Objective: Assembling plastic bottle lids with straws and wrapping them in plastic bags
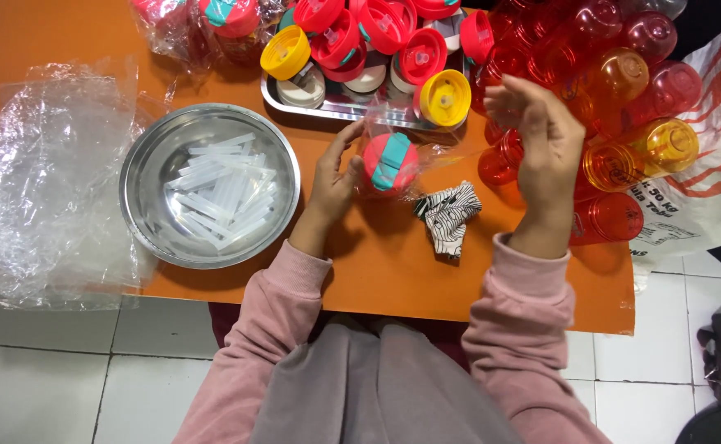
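The person sits at a low orange table (393, 271). The left hand (333, 177) grips a red bottle with a teal lid strap (388, 163), which stands in the middle of the table and is already partly inside a thin clear plastic bag (430, 152). The fingers of this hand curl around the left side of the bottle and press on it. The right hand (541, 140) is lifted above the table, just beside the pile of red and orange bottles (623, 99); its fingers are bent together, and it seems to pinch the edge of the bag, but I cannot tell this surely because the film is almost invisible.

To do this wrapping well, I think the bottle should stay upright and steady under the left hand while the film is pulled tight and smooth, without catching the strap.

Left of the bottle is a round steel bowl (143, 160) with white plastic straws (221, 189) in it. Behind the bottle is a steel tray (352, 108) of red and yellow lids (377, 37). A small black-and-white folded cloth (449, 215) lies near the bottle, and loose clear bags (40, 181) lie at the far left.
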